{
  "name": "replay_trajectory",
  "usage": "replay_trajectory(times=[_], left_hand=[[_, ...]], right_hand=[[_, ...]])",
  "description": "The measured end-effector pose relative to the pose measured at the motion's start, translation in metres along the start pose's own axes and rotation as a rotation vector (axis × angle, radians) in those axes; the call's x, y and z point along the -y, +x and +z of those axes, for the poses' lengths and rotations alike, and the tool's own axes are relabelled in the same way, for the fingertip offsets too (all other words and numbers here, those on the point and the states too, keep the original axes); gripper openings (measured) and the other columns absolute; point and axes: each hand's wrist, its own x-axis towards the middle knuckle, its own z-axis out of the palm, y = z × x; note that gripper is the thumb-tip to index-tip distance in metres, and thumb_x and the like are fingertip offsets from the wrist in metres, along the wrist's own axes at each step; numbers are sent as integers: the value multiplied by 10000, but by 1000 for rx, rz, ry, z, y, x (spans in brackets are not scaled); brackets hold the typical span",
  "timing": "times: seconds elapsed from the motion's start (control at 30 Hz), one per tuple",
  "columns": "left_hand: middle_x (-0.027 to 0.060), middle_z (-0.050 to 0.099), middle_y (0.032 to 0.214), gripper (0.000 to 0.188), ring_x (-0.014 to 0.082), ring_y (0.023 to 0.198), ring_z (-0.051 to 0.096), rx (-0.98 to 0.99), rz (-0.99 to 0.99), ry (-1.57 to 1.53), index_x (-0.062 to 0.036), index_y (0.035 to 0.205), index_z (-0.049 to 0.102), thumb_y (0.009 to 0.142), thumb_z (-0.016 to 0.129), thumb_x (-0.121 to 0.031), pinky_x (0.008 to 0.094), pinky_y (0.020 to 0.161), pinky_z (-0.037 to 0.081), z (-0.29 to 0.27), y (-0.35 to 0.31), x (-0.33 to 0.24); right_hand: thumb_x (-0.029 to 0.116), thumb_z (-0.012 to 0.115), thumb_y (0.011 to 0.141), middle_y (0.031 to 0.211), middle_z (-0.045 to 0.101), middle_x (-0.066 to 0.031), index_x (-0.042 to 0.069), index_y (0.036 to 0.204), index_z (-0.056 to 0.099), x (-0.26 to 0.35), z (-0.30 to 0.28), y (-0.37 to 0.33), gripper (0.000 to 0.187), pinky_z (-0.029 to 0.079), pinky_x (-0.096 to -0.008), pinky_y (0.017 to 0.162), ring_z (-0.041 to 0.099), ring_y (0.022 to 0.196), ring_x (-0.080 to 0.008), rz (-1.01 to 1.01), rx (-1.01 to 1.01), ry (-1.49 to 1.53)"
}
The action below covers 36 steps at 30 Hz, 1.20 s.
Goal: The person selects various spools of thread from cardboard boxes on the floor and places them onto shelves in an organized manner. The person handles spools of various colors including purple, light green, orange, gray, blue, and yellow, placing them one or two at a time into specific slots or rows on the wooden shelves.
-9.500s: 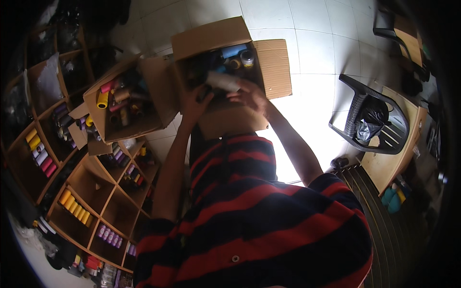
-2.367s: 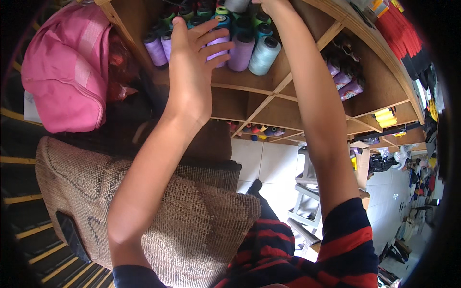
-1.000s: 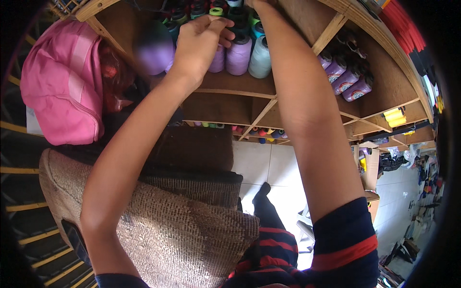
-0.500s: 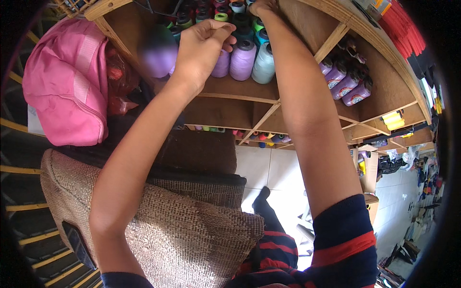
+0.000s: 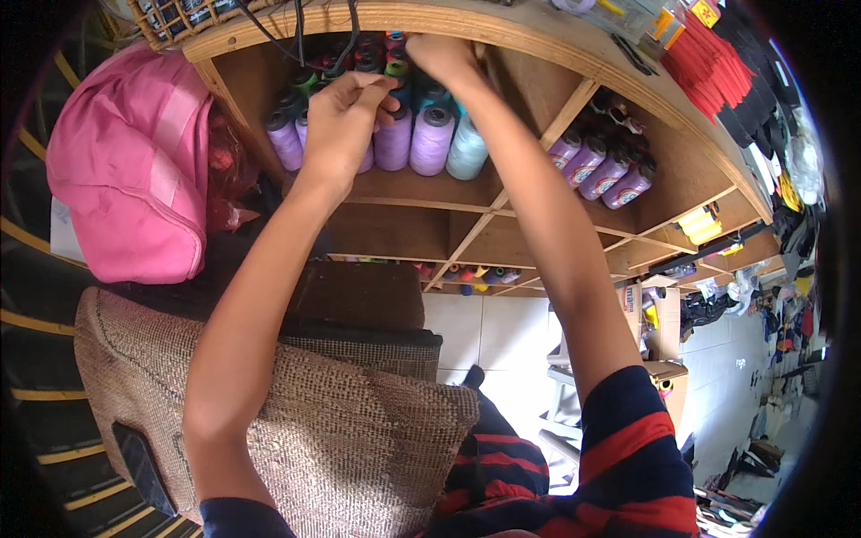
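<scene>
Spools of thread on tall cones crowd a wooden cubby. Its front row has purple thread cones [image 5: 432, 143] and a pale blue thread cone [image 5: 467, 149]. In front of the row's left part is my left hand [image 5: 343, 125], thumb and fingertips pressed together. Anything between them is too small to make out. Deeper in, above the back rows, my right hand [image 5: 441, 59] bends down over the darker cones, its fingertips hidden. A green-topped thread cone [image 5: 395, 68] stands between my hands.
More purple cones [image 5: 605, 170] lie in the neighbouring cubby. Black cables [image 5: 300, 36] hang over the shelf's top edge. A pink bag [image 5: 126, 170] sits at the left. Below are a woven-covered seat [image 5: 359, 430] and a dark phone-like slab [image 5: 143, 466].
The view has shifted, so the shelf appears lower and further left. My right hand is slightly further left over the cones. A purple cone at the left, blurred before, now shows sharply in the row.
</scene>
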Motion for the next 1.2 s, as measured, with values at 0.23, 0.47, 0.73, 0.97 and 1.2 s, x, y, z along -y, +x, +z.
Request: replay_trajectory(times=[0.23,0.47,0.73,0.97,1.2], left_hand=[[28,611,763,186,88,663,528,83,-25,19,0,975,642,922,548,-152,241,630,416,9,-14,4],[11,579,733,206,69,642,498,345,-12,212,-3,943,622,957,530,-188,225,598,414,38,-47,0],[8,584,728,185,65,639,502,643,-80,258,-17,972,625,958,525,-173,216,599,410,127,-102,-41],[17,591,750,192,76,676,531,1019,-40,171,-23,956,625,954,534,-191,228,642,427,301,-228,-71],[49,618,809,171,92,720,555,1443,-220,-18,0,995,618,947,534,-141,237,667,443,450,-398,-61]], right_hand=[[38,578,831,1134,534,-209,11,1052,568,57,-144,-141,223,459,-446,881,534,1066,-407,-121,67,480],[59,610,851,1097,540,-180,32,1107,547,0,-264,-282,265,505,-363,803,561,1006,-361,218,336,526],[44,593,876,1077,615,-133,23,1112,572,-74,-433,-502,238,535,-324,791,668,883,-229,913,77,427],[60,550,894,1062,645,-111,-12,1096,573,-26,-562,-671,216,510,-290,734,674,875,-200,1262,-342,421],[64,533,916,1056,645,-82,1,1075,575,37,-651,-815,176,498,-281,733,673,862,-181,1465,-646,260]])
